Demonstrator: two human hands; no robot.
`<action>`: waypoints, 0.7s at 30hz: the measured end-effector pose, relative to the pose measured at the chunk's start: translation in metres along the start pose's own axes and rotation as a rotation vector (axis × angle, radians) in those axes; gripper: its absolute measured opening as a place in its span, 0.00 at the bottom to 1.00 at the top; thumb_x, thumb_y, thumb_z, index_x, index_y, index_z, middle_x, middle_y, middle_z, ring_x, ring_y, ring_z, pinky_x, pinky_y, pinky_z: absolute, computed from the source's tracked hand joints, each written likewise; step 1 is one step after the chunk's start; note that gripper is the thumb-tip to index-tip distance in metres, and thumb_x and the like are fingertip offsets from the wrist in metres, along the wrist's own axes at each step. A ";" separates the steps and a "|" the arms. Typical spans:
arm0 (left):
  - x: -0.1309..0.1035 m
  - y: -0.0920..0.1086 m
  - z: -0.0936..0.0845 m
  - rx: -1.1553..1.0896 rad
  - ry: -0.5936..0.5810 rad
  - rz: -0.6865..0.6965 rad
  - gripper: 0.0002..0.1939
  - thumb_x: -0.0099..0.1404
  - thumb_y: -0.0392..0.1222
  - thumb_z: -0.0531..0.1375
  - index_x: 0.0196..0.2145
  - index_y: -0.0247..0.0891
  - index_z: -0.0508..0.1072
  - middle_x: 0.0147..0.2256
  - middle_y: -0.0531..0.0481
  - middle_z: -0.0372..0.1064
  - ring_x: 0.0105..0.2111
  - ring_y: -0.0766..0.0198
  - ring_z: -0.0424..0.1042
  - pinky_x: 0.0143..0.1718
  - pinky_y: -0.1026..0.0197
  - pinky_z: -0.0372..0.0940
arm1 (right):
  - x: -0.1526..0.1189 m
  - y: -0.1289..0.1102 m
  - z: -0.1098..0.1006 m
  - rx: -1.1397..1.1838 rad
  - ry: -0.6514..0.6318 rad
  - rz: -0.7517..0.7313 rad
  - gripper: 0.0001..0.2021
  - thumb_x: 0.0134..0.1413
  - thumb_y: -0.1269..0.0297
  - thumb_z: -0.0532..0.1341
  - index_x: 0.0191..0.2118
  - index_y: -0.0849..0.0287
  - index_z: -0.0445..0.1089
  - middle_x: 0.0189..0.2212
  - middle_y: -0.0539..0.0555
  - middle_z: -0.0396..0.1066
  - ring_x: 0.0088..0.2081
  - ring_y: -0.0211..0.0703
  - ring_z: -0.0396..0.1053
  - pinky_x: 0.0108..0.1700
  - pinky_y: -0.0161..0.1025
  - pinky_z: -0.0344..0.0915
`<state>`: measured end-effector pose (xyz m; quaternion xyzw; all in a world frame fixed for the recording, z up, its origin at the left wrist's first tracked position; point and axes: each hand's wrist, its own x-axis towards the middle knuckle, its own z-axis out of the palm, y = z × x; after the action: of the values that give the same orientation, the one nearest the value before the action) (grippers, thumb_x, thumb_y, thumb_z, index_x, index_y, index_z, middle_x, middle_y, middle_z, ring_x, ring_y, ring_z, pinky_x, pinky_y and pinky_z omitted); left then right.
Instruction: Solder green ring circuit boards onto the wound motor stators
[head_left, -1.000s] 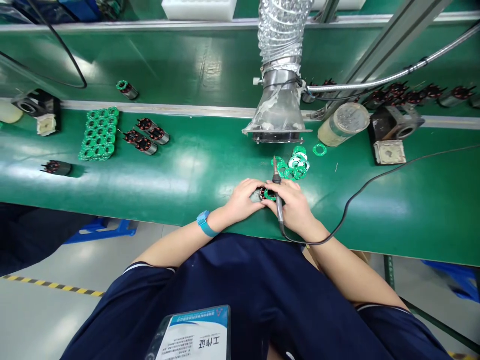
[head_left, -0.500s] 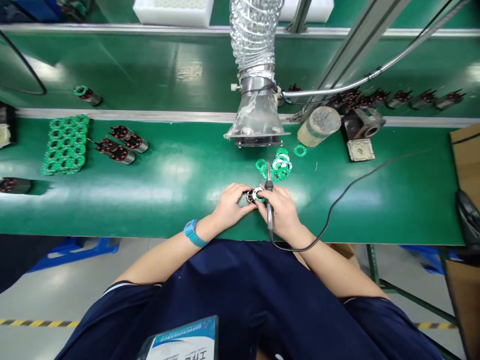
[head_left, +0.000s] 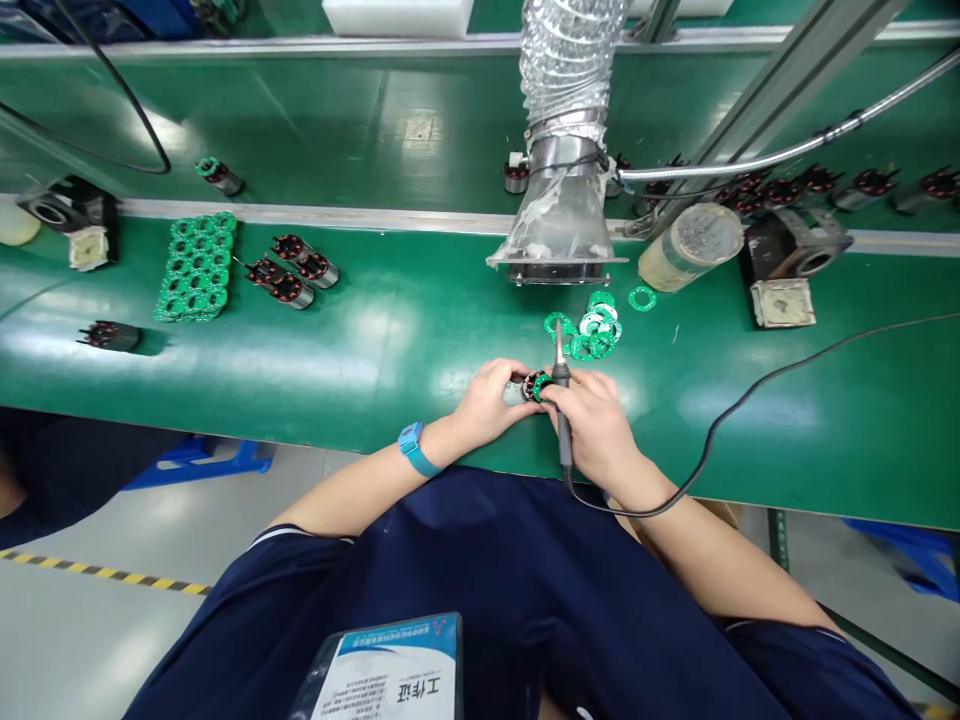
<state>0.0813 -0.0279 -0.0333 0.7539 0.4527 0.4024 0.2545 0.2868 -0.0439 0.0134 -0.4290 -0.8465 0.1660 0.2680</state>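
My left hand [head_left: 493,405] is wrapped round a motor stator [head_left: 516,391], a grey metal cylinder with copper windings at its right end. Against that wound end sits a green ring-shaped circuit board [head_left: 541,387], pinched by the thumb and fingers of my right hand [head_left: 596,425]. The same right hand also carries a soldering iron [head_left: 564,420], its tip pointing away from me and its black cord trailing right. Just beyond the tip lies a loose pile of green and white ring boards [head_left: 598,322]. My fingers partly hide the stator and the ring.
A fume extraction hood [head_left: 559,235] hangs beyond my hands. Right of it stand a round container [head_left: 691,246] and a soldering iron stand [head_left: 791,262]. Left are stacked green board panels [head_left: 196,268] and more stators [head_left: 289,275]. A co-worker's dark sleeve [head_left: 75,465] shows at far left.
The view has turned, so the bench things sit farther right or lower in places. The ring board now shows its green face beside the windings, where a white face showed before.
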 end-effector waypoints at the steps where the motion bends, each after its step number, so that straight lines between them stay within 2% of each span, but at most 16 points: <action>1: 0.000 0.000 0.000 -0.006 -0.003 -0.001 0.26 0.60 0.55 0.72 0.47 0.38 0.70 0.40 0.46 0.75 0.42 0.59 0.76 0.43 0.56 0.72 | 0.003 0.001 -0.001 0.021 -0.037 -0.005 0.08 0.68 0.67 0.58 0.50 0.50 0.70 0.53 0.56 0.78 0.58 0.55 0.70 0.56 0.54 0.63; 4: 0.000 0.000 0.000 -0.004 -0.010 0.000 0.26 0.61 0.57 0.70 0.47 0.38 0.70 0.40 0.46 0.75 0.41 0.59 0.76 0.42 0.56 0.71 | 0.011 0.009 -0.003 0.135 -0.103 -0.031 0.06 0.68 0.67 0.59 0.47 0.50 0.70 0.50 0.56 0.78 0.57 0.54 0.71 0.56 0.54 0.65; 9: -0.001 -0.001 0.001 0.013 -0.014 0.027 0.24 0.62 0.57 0.70 0.45 0.38 0.70 0.39 0.45 0.75 0.41 0.58 0.76 0.41 0.56 0.71 | 0.009 0.023 0.004 0.302 -0.027 -0.041 0.02 0.67 0.65 0.60 0.43 0.50 0.70 0.54 0.56 0.77 0.59 0.52 0.72 0.59 0.55 0.67; 12: 0.000 -0.002 0.001 0.032 -0.015 0.068 0.23 0.63 0.57 0.68 0.45 0.38 0.70 0.39 0.45 0.75 0.40 0.58 0.75 0.40 0.56 0.70 | 0.006 0.028 0.010 0.379 0.009 -0.033 0.03 0.67 0.65 0.61 0.44 0.50 0.69 0.56 0.56 0.75 0.60 0.50 0.72 0.60 0.55 0.68; 16: 0.001 -0.002 -0.001 0.067 -0.013 0.115 0.22 0.65 0.57 0.67 0.44 0.37 0.70 0.37 0.45 0.75 0.36 0.59 0.73 0.38 0.56 0.69 | 0.009 0.034 0.011 0.476 -0.005 -0.034 0.04 0.67 0.65 0.62 0.45 0.51 0.69 0.56 0.57 0.75 0.60 0.48 0.72 0.61 0.54 0.69; 21: 0.000 0.002 -0.001 0.105 -0.048 0.095 0.22 0.66 0.56 0.66 0.48 0.37 0.70 0.39 0.43 0.76 0.39 0.56 0.74 0.41 0.53 0.70 | 0.007 0.036 0.007 0.425 -0.021 -0.013 0.10 0.66 0.64 0.63 0.51 0.50 0.69 0.59 0.58 0.74 0.60 0.49 0.73 0.60 0.53 0.71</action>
<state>0.0811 -0.0284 -0.0314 0.7964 0.4306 0.3714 0.2060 0.3020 -0.0178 -0.0087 -0.3557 -0.7980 0.3436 0.3444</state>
